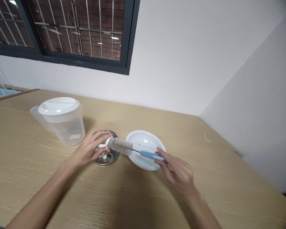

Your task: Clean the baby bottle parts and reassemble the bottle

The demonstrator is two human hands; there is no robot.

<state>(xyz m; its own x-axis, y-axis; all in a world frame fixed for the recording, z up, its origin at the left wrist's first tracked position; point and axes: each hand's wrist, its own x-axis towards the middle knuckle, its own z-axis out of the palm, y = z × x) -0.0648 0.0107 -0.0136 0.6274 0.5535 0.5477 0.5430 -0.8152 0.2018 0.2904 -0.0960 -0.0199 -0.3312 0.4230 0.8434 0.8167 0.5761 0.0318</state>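
A wood-grained table (97, 197) is spreading beneath both arms, its far edge running along a white wall (171, 63); a dark-framed window (81, 28) with metal bars is showing brick behind its glass. A lidded pitcher (70, 128) is standing upright at the left; a white dish (139, 136) is lying near the middle, just beside a round metallic piece (114, 156). The left hand (89, 148) is grasping a small white-rimmed item (105, 144) over that piece, fingers curled around it (whether the two are touching cannot be told); the right hand (178, 173) is pinching the blue handle of a brush (120, 146) between thumb and fingers, over the dish. The brush is pointing left, its pale bristles meeting the item's rim. Bare wood is opening before the dish and to its right, reaching the table's right edge; a thin pale strip (206, 137) is lying there, well apart from both hands.
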